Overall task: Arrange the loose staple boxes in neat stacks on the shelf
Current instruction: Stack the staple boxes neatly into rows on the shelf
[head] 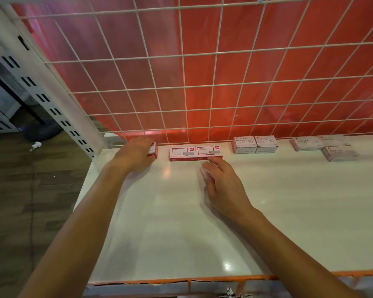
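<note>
Nearest, on the glossy white shelf [181, 222]: right hand [222, 186], fingers loose, holding nothing, tips just short of the pair of red staple boxes [195, 152] lying side by side and touching. To the left, left hand [136, 153] curled over a third red box [153, 149], gripping it. Probably stiff card, dense for its size, apt to skid on the slick surface; best pinched across the long edges, thumb against fingers. Farther right, against the wire grid [202, 82], pale paper-clip boxes [255, 144] and pale staple boxes [323, 145].
</note>
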{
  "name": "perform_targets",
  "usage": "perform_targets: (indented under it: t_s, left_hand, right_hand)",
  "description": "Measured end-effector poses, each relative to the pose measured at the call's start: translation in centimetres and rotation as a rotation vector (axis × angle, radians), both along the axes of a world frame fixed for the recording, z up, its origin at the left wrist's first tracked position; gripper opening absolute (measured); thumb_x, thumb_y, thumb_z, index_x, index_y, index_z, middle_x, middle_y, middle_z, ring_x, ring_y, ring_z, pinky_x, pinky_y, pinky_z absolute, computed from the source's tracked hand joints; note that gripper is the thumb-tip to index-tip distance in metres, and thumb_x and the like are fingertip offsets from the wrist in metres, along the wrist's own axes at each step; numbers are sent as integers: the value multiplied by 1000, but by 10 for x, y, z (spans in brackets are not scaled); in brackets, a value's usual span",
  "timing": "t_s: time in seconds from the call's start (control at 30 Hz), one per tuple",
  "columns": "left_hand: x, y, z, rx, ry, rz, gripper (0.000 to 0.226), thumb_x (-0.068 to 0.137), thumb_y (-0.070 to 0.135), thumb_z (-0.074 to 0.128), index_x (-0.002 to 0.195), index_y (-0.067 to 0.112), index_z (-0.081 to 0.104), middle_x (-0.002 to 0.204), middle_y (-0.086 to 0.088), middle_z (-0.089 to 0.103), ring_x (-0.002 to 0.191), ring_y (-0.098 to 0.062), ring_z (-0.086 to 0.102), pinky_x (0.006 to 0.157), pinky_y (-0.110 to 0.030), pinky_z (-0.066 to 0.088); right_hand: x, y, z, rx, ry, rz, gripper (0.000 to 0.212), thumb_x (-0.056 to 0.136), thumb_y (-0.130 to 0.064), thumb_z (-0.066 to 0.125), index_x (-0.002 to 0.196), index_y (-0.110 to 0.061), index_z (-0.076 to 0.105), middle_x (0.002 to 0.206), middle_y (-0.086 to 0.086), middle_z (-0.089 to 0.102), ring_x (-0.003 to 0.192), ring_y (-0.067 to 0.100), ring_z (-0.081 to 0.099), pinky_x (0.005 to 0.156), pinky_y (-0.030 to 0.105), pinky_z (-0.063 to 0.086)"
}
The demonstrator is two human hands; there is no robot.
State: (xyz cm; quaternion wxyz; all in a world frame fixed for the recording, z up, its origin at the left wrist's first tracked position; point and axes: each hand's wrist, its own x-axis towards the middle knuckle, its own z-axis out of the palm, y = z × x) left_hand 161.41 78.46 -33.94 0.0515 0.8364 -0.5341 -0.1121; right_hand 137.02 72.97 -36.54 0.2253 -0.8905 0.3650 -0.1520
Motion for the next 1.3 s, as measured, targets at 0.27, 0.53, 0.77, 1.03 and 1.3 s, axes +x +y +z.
perform_targets:
  t_s: [0.27, 0.53, 0.77, 1.03, 1.3]
  left_hand:
    - [9, 6, 7, 69, 4, 14, 33, 90, 22, 61, 121, 15, 53, 125, -8, 57, 114, -27, 51, 95, -35, 39]
    - [5, 10, 11, 43, 4, 55, 39, 86, 22, 64, 123, 15, 52, 125, -9, 57, 111, -27, 51, 93, -35, 40]
    - [-46, 4, 18, -146, -31, 54, 65, 87, 29, 67, 142, 13, 37, 142, -11, 44, 131, -30, 38, 108, -41, 31]
    - [-137, -9, 14, -190, -2, -75, 58, 92, 34, 58, 144, 19, 36, 147, -2, 38, 136, -21, 30, 111, -35, 29]
    - [-221, -37, 11, -128, -31, -146, 54, 95, 36, 53, 145, 24, 35, 151, 1, 34, 139, -20, 29, 114, -35, 26]
  right_hand:
    - [-6, 4, 3, 24, 33, -21, 40, 98, -14, 47, 137, -12, 49, 149, 5, 38, 138, 20, 32, 110, 24, 20]
    - [-11, 10, 2, 63, 50, -43, 40, 98, -20, 46, 138, -18, 47, 149, -1, 37, 138, 16, 31, 112, 25, 22]
    - [-19, 8, 7, 57, 50, -49, 40, 99, -23, 45, 138, -19, 48, 149, -1, 37, 138, 16, 30, 113, 26, 22]
    - [-45, -3, 6, 35, 47, -85, 40, 98, -25, 47, 137, -20, 48, 149, 0, 38, 137, 17, 31, 113, 26, 21]
    - [-103, -27, 11, 66, 71, -133, 46, 96, -36, 45, 139, -18, 46, 150, 2, 36, 138, 19, 31, 115, 30, 20]
